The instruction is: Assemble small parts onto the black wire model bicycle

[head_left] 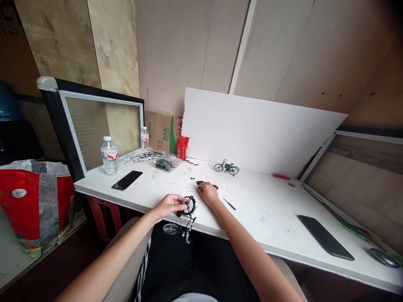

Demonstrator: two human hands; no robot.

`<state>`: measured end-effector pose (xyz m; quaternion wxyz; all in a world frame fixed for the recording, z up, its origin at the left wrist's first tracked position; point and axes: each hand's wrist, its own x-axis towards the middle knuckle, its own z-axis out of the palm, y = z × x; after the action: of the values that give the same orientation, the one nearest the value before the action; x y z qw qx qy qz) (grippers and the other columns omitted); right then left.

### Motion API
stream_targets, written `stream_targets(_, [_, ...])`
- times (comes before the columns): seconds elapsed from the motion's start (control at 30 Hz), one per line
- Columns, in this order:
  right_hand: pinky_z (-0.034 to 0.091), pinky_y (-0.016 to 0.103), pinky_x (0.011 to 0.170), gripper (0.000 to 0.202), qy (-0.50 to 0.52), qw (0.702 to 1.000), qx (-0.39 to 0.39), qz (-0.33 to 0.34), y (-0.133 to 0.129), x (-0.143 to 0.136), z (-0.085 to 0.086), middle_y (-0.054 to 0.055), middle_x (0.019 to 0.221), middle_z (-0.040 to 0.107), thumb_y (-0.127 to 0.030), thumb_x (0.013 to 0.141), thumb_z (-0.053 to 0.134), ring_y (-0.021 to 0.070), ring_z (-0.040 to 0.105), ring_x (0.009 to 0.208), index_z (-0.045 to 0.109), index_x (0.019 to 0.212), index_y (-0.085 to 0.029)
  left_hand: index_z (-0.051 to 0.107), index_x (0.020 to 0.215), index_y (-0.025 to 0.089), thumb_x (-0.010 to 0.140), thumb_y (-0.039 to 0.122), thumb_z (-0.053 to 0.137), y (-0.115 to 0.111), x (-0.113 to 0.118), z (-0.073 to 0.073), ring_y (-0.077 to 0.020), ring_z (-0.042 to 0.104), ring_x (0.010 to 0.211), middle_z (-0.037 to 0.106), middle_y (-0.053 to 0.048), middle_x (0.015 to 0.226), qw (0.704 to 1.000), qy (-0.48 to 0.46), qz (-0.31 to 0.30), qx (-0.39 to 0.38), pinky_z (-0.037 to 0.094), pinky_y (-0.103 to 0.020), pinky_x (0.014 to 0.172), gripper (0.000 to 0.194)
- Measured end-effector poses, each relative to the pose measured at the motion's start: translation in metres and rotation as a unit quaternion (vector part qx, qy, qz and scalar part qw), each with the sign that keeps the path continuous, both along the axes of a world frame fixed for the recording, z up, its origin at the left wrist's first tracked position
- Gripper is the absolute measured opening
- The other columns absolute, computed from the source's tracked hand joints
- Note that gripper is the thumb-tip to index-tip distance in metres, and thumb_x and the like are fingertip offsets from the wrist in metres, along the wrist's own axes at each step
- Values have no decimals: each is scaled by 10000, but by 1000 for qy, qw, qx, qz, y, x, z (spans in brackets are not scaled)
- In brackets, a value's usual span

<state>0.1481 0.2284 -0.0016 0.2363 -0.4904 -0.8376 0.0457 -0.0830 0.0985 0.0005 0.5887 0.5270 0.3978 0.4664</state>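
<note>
In my left hand [171, 206] is a black model bicycle [189, 206], pinched by one of its spoked wheels at the table's front edge. The rest of its frame and the other wheel hang over my lap. My right hand [208, 193] rests on the white table beside a small dark part [200, 183], its fingers closed on something I cannot make out. A thin screwdriver [229, 204] lies right of my right hand. Farther back, a finished-looking green model bicycle [226, 167] stands upright.
A phone [127, 180] and a water bottle [110, 156] are on the left. Behind lie a bag of parts [165, 162], flat black frames [146, 156] and a red box [183, 147]. At right are a dark phone [325, 237] and a mouse [384, 257].
</note>
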Motion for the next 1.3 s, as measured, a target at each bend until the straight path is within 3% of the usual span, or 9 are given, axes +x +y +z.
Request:
stream_targets(0.2, [478, 340, 826, 138, 109, 994, -8, 6, 4, 6, -5, 122, 992, 743, -308, 960, 622, 269, 654, 1002, 689, 909, -199, 769, 1061, 134, 706, 356, 940, 4, -2, -8, -196, 701, 900, 769, -107, 1030, 1000, 5, -11, 19, 525, -305, 836, 452])
stream_targets(0.37, [519, 324, 752, 311, 251, 967, -35, -1, 5, 18, -6, 94, 933, 764, -459, 1005, 507, 226, 691, 828, 653, 914, -200, 762, 1097, 143, 733, 396, 917, 5, -3, -10, -187, 685, 878, 761, -97, 1027, 999, 29, -11, 17, 503, -282, 785, 470])
stream_targets(0.6, [478, 310, 531, 299, 361, 929, -81, -4, 7, 24, -10, 65, 692, 726, -503, 851, 673, 199, 625, 553, 648, 771, -216, 770, 1048, 144, 691, 368, 942, 0, -1, -3, -196, 701, 904, 773, -87, 1008, 1000, 11, 0, 5, 516, -306, 854, 455])
stream_targets(0.87, [530, 348, 596, 320, 395, 916, -68, 2, 12, 24, -14, 93, 809, 742, -488, 799, 716, 233, 658, 673, 716, 925, -194, 773, 1032, 135, 670, 355, 959, 5, -1, -8, -193, 716, 908, 778, -94, 1010, 1000, -7, -2, 11, 526, -315, 889, 463])
stream_targets(1.03, [545, 412, 756, 334, 388, 921, -11, -17, 19, 27, -16, 120, 1009, 707, -428, 899, 557, 246, 642, 789, 715, 1080, -196, 764, 1063, 129, 670, 357, 964, 5, -2, -10, -204, 741, 929, 793, -109, 1007, 1000, -11, -1, 5, 538, -314, 885, 497])
stream_targets(1.17, [505, 465, 925, 313, 388, 920, 36, -48, 25, 30, -20, 132, 1065, 612, -289, 865, 477, 277, 607, 939, 717, 1045, -202, 765, 1067, 127, 663, 365, 969, 4, -2, -8, -218, 756, 935, 803, -116, 1007, 1000, -14, 0, -4, 548, -322, 883, 511])
stream_targets(1.3, [492, 445, 928, 245, 395, 915, 59, -62, 28, 31, -24, 121, 1070, 574, -237, 833, 460, 283, 580, 1000, 653, 982, -217, 769, 1070, 127, 658, 371, 971, 5, -2, -9, -215, 758, 933, 805, -114, 1011, 1000, -13, 2, 1, 552, -314, 868, 521])
